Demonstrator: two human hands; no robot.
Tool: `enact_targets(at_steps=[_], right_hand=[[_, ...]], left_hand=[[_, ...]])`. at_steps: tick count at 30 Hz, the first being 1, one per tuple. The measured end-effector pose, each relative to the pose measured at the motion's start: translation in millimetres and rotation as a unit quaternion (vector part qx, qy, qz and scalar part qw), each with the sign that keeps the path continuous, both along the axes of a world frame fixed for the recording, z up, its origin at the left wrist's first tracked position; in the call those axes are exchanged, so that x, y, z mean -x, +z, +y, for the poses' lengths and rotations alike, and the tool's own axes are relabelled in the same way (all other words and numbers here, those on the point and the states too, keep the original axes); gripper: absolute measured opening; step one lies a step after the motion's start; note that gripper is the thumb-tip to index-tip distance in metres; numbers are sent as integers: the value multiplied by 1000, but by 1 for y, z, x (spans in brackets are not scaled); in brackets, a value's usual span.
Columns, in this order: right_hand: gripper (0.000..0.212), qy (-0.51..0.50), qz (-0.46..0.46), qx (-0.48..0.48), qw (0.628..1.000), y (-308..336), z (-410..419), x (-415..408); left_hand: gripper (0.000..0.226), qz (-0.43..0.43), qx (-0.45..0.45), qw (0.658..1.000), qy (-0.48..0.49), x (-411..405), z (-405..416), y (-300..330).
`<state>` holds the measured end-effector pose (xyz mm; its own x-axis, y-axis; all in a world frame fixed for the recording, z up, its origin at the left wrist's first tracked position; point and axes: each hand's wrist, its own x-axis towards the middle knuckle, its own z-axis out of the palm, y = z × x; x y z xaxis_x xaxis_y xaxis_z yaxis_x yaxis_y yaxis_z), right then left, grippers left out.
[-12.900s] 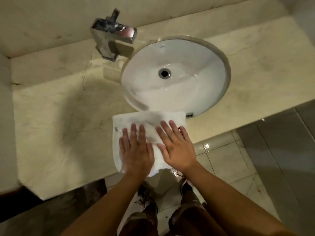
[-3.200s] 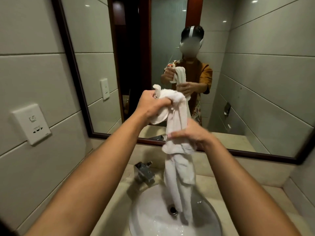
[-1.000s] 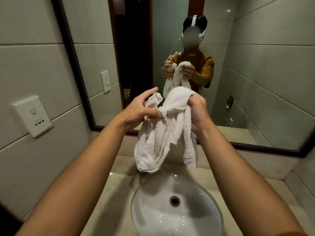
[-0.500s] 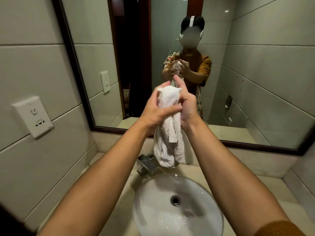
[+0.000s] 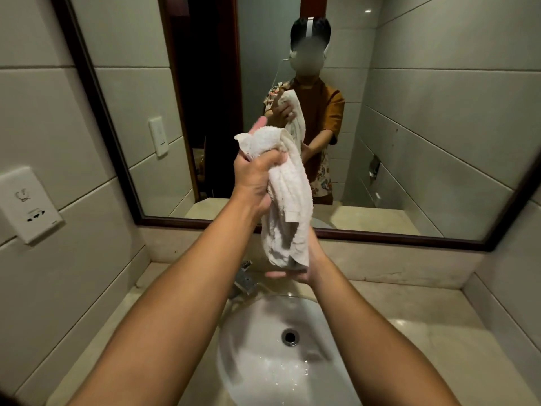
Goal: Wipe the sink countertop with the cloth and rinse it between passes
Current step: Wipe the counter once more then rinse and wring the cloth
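The left hand (image 5: 256, 175) is raised in front of the mirror (image 5: 424, 118), its fingers curled tight round the upper part of the white cloth (image 5: 288, 197), with the thumb sticking up behind the bunched top; the cloth hangs down from that fist in loose crumpled folds, held in the air above the far rim of the sink (image 5: 263, 344) and in front of the mirror's dark frame; the right hand (image 5: 298, 272) sits lower, beneath the cloth's hanging end, palm turned up with the fingers stretched leftward and lying close together; the cloth's lower edge seems to rest on or just above that palm, but it hides most of the hand, so whether the fingers actually grip the fabric cannot be told; both forearms reach up from the bottom of the view, bare to past the elbow; the white sink lies below the hands, with a metal drain (image 5: 289, 336) near its middle and water drops across its near side; a chrome tap (image 5: 244, 279) stands at the sink's far left edge, partly hidden by the left forearm; the pale stone countertop (image 5: 439, 332) runs round the sink; a white wall socket (image 5: 25, 205) is fixed to the tiled wall on the left.
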<state>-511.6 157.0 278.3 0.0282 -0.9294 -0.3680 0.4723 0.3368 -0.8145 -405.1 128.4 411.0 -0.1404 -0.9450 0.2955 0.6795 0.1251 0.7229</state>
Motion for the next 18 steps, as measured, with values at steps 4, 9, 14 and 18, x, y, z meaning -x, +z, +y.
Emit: enact_targets(at_steps=[4,9,14,18], right_hand=[[46,-42,-221,-22,974,-12,11,-18],[33,-131,-271,119,946,6,9,-8],[60,-150,-293,149,933,22,14,-7],[33,-179,-280,123,935,20,13,-16]], left_hand=[[74,13,-85,996,38,0,3,-1],[51,6,-124,978,165,-11,-7,-8],[49,38,-157,959,232,-16,-13,-16],[49,63,-154,963,213,-4,-11,-15]])
